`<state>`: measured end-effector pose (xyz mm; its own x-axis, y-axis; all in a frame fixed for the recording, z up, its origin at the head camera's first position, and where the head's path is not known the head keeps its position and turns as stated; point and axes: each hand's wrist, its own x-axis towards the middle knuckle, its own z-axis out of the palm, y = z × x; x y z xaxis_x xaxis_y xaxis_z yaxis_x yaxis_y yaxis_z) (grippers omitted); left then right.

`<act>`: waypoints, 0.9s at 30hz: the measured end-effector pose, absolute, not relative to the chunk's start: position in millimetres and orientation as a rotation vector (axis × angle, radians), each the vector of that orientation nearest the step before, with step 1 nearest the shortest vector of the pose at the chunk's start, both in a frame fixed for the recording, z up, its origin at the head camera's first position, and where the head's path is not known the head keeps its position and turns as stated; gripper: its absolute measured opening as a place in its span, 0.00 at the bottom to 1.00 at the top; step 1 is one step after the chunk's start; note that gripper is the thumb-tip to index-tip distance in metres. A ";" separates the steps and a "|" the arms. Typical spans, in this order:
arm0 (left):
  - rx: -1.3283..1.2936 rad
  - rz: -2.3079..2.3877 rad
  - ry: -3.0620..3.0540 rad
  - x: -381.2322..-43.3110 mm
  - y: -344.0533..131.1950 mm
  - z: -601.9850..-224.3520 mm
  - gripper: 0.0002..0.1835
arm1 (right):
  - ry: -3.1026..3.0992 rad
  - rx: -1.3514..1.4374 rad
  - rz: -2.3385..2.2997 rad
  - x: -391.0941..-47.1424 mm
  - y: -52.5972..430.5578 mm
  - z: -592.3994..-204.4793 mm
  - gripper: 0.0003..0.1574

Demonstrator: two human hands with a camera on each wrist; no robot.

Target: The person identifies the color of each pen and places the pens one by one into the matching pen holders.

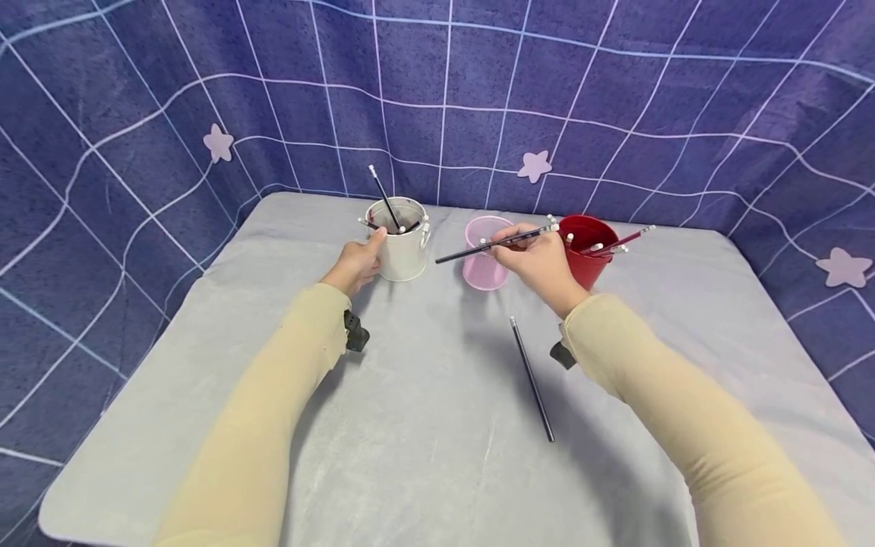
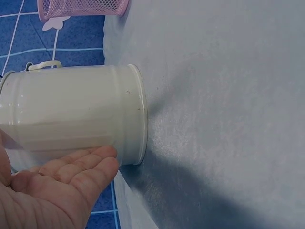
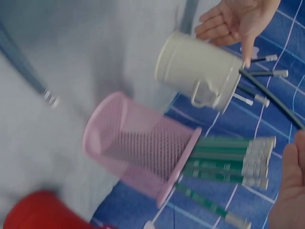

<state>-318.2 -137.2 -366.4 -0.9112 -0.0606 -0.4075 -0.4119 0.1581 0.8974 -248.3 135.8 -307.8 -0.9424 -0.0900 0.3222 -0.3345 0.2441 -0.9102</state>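
Observation:
A white metal bucket [image 1: 403,260] with several dark pencils stands at the back left. Against its side rests my left hand [image 1: 355,262], the thumb at the rim; its fingers [image 2: 90,167] lie fairly straight along the wall in the left wrist view. My right hand [image 1: 544,264] pinches a black pencil [image 1: 465,253] above the pink mesh cup [image 1: 484,275], white eraser to the right and dark end toward the bucket. Green pencils [image 3: 214,160] fill that cup in the right wrist view. Another black pencil [image 1: 533,384] lies on the table.
A red bucket [image 1: 586,271] with red pencils [image 1: 625,239] stands right of the pink cup, partly behind my right hand. Grey cloth covers the table [image 1: 410,425]. A blue curtain [image 1: 437,91] with white lines and stars hangs behind and along the sides.

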 end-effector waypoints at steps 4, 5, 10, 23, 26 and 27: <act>-0.453 1.796 2.170 -317.4 -134.8 -367.6 0.44 | -2.175 0.401 1.830 -249.1 123.0 -310.8 0.11; -0.452 1.790 2.176 -317.4 -134.6 -367.7 0.44 | -2.149 0.404 1.830 -249.6 120.0 -310.9 0.11; -0.442 1.800 2.182 -318.2 -135.3 -367.4 0.45 | -2.105 0.383 1.755 -253.1 107.1 -306.4 0.10; -0.462 1.829 2.195 -319.3 -136.1 -366.3 0.44 | -2.203 0.273 1.649 -265.3 75.5 -297.7 0.08; -0.467 1.831 2.180 -319.0 -134.9 -367.2 0.44 | -2.254 0.269 1.630 -266.4 73.5 -300.3 0.09; -0.468 1.832 2.176 -318.9 -134.5 -367.6 0.44 | -2.271 0.266 1.626 -266.7 73.4 -301.3 0.09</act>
